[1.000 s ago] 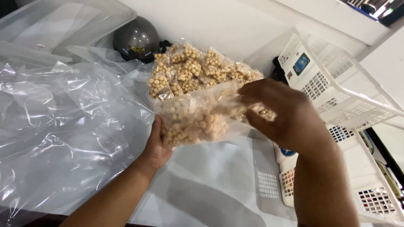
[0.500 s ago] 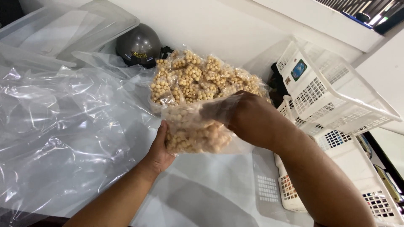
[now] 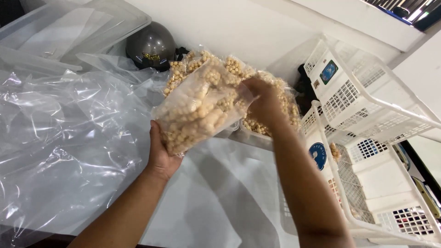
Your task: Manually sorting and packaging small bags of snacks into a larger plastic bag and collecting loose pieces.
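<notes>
My left fingers point(image 3: 161, 151) are curled under the bottom end of a clear plastic bag of pale round puffed snacks point(image 3: 200, 110), holding it up, while my right fingers point(image 3: 259, 103) pinch its top end. Half a second ago the bag hung lower and flatter in front of me; now I have lifted it and tilted it up toward the wall. Just behind it a heap of more clear bags of the same snacks point(image 3: 275, 98) sits in a shallow clear tub, partly hidden by my right hand. Crumpled clear plastic sheeting point(image 3: 59, 138) covers the table to my left, a grey helmet point(image 3: 151, 46) rests by the wall, and white perforated plastic baskets point(image 3: 367, 119) are stacked to my right.
</notes>
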